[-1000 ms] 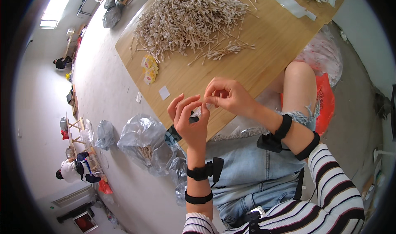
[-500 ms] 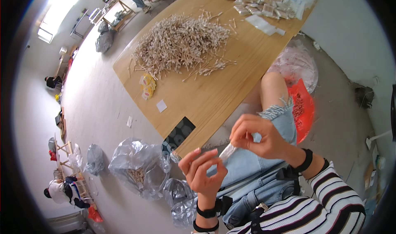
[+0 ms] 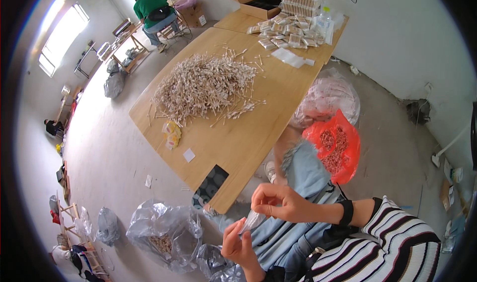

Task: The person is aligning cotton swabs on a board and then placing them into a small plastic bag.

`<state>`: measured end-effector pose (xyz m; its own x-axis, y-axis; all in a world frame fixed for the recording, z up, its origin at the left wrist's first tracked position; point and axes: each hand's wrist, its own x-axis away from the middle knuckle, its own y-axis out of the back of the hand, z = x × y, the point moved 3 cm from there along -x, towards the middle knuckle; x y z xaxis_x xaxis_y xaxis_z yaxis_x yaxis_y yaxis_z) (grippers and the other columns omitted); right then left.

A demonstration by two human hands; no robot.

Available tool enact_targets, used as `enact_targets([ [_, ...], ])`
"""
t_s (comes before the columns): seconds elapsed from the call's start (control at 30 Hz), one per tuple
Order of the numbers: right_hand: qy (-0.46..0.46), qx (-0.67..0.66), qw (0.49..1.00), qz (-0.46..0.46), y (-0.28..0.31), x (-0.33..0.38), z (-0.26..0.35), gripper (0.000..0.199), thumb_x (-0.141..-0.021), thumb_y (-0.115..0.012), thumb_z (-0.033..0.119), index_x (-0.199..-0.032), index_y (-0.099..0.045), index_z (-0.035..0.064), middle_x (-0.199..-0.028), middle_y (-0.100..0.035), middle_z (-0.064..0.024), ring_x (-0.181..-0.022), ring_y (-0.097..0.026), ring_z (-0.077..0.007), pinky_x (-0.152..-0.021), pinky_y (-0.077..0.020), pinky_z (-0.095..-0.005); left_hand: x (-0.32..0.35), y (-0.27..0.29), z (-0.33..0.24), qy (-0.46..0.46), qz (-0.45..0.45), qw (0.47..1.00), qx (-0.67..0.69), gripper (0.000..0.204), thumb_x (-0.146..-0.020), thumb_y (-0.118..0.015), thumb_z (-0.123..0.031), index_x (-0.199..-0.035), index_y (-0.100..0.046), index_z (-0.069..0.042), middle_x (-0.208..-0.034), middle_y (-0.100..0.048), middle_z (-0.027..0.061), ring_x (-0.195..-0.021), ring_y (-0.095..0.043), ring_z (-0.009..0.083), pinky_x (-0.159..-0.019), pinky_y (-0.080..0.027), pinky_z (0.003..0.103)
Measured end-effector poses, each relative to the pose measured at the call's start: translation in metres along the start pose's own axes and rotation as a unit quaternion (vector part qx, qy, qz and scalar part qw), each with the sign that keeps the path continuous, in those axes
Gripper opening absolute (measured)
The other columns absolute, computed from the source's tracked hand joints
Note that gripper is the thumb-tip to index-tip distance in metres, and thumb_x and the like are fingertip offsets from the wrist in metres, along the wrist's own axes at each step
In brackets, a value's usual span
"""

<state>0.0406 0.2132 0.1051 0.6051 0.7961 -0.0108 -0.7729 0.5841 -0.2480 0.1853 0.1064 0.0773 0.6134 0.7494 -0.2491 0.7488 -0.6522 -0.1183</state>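
Observation:
A small clear plastic packet (image 3: 254,219) with whitish contents is stretched between my hands above my lap. My right hand (image 3: 279,201) pinches its upper end between thumb and fingers. At the lower end, my left hand (image 3: 238,244) is closed on it with the fingertips. What exactly fills the packet is too blurred to tell. Beyond my hands, a large heap of cotton swabs (image 3: 203,85) covers much of the wooden table (image 3: 243,148). Many filled swab packs (image 3: 293,31) lie piled at the table's far end, with flat white plastic bags (image 3: 292,58) in front.
Yellow-and-white packets (image 3: 171,134), a white paper square (image 3: 189,155) and a dark patterned sheet (image 3: 211,185) lie toward the table's near left. A red bag (image 3: 315,129) and clear bags (image 3: 186,220) stand on the floor. A person in green (image 3: 150,6) sits far off.
My left fingers, spread before, have closed on the packet's lower end. Both hands sit lower in view. The view has shifted, showing more of the table's far end and the red bag.

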Motion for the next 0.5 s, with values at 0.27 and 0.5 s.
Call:
enact_targets([
  [0.27, -0.025, 0.066, 0.997, 0.033, 0.027, -0.004, -0.02, 0.012, -0.094, -0.066, 0.011, -0.103, -0.067, 0.0051, -0.095, -0.055, -0.0022, -0.077, -0.059, -0.0079, -0.058, -0.0514, -0.02, -0.031, -0.021, 0.017, 0.053, 0.079, 0.994, -0.062, 0.012, -0.084, -0.064, 0.009, -0.094, -0.071, 0.006, -0.097, -0.066, 0.0134, -0.087, -0.064, 0.0165, -0.077, -0.049, 0.025],
  [0.5, -0.021, 0.304, 0.952, -0.002, 0.068, -0.003, -0.054, 0.008, -0.088, -0.071, 0.01, -0.092, -0.069, 0.0034, -0.083, -0.057, -0.0047, -0.082, -0.062, -0.0137, -0.067, -0.0483, -0.0249, -0.044, -0.05, 0.049, 0.06, 0.165, 0.946, -0.271, 0.007, -0.084, -0.073, -0.004, -0.081, -0.07, 0.002, -0.078, -0.066, 0.0105, -0.072, -0.064, 0.0178, -0.065, -0.048, 0.028],
])
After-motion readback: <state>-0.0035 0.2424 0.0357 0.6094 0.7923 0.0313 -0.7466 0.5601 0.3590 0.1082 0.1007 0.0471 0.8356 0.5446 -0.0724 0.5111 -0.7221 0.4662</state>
